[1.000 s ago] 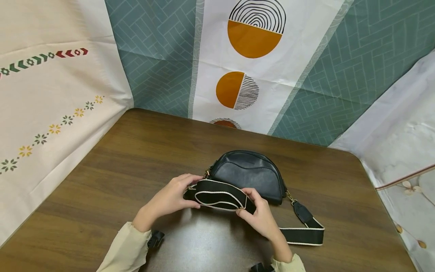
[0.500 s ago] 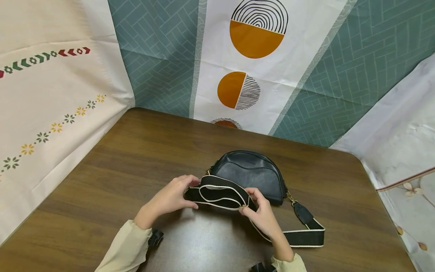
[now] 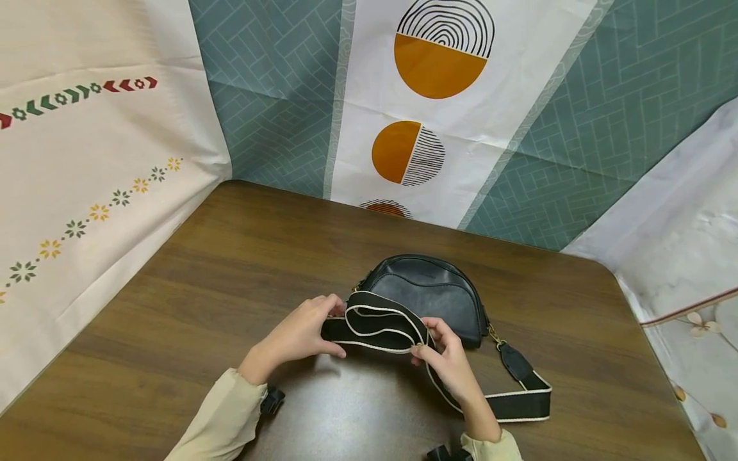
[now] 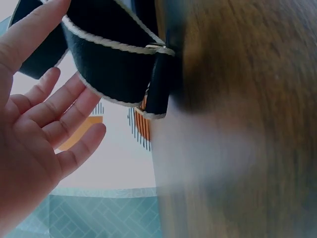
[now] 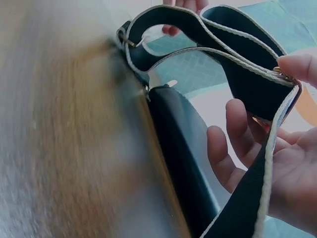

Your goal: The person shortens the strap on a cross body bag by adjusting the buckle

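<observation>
A: A brown wooden table (image 3: 277,250) lies under everything. What's closest to the person?

B: Two hands, both on the near side of the black handbag (image 3: 426,298). The right hand (image 3: 450,368), in front of the bag's right half, pinches the strap (image 3: 377,341) at its metal slider (image 5: 283,74), thumb on one side, fingers behind.

A: And the left?

B: The left hand (image 3: 296,330), in front and to the left of the bag, curves thumb and fingers loosely around the other end of the doubled stretch. How firmly, I can't tell.

A: Where does the rest of the strap go?

B: Past the right wrist, onto the table to the right of the bag, then back to a gold clasp (image 3: 494,334) on the bag's right side. Beyond the bag hangs a patterned cloth (image 3: 277,96).

A: What might go wrong?

B: I'd guess the webbing could twist or jam in the slider if the layers shift unevenly. A slack left hold could let the loop collapse, and a hard tug might drag the bag, since they're clipped together.

A: Anything different from a second ago?

B: The layers stand wider apart, more flat band shows beside the left fingers, and a length of strap now curves into view beside the right wrist. The bag looks unmoved.
</observation>
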A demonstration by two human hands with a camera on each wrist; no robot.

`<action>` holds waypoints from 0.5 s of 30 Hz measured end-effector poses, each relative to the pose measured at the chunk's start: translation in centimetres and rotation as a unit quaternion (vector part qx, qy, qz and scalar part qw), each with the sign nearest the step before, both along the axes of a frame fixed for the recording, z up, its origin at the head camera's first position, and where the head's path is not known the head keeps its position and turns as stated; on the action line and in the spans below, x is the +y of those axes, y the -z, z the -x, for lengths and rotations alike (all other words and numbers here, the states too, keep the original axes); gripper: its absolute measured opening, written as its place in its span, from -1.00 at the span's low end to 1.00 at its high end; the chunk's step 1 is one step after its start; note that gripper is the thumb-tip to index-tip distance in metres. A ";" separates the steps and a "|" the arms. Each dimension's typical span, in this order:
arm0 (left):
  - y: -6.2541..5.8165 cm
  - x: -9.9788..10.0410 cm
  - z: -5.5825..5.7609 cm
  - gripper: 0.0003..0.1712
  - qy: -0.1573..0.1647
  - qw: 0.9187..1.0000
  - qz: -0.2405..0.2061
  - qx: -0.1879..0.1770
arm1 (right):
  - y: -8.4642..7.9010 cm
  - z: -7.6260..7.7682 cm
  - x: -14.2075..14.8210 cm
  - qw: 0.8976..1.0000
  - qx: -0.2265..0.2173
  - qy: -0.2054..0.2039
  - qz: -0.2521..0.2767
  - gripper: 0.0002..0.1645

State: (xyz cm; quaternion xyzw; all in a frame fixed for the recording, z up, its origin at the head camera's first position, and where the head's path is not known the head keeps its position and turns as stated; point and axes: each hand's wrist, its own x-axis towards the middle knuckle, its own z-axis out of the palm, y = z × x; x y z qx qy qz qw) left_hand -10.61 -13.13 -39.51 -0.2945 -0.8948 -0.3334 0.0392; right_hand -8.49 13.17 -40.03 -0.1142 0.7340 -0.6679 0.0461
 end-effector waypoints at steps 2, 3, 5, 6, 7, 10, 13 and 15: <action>0.1 0.2 0.1 -0.33 0.000 1.000 0.005 0.005 | 0.0 0.0 0.0 1.000 -0.009 -0.002 0.021 -0.61; 0.1 0.2 0.1 -0.33 0.000 1.000 0.007 0.007 | 0.0 0.0 0.0 0.999 -0.012 -0.002 0.030 -0.61; 0.2 0.4 0.1 -0.36 0.000 1.000 0.009 0.012 | 0.0 0.0 0.0 0.999 -0.016 -0.003 0.046 -0.60; 0.2 0.5 0.2 -0.39 0.003 1.000 0.008 0.013 | 0.0 0.0 0.0 0.998 -0.018 -0.003 0.052 -0.60; 0.3 0.5 0.2 -0.43 0.007 1.000 0.008 0.019 | 0.0 0.0 0.0 0.998 -0.020 -0.003 0.057 -0.60; 0.5 0.6 0.4 -0.56 0.025 0.999 0.000 0.030 | 0.0 0.1 0.0 0.998 -0.026 -0.002 0.062 -0.60; 0.7 0.6 0.5 -0.66 0.046 0.998 -0.019 0.039 | 0.0 0.1 0.1 0.998 -0.029 0.004 0.063 -0.60; 0.7 0.6 0.6 -0.72 0.056 0.997 -0.030 0.038 | -0.1 0.2 0.1 0.998 -0.029 0.010 0.062 -0.61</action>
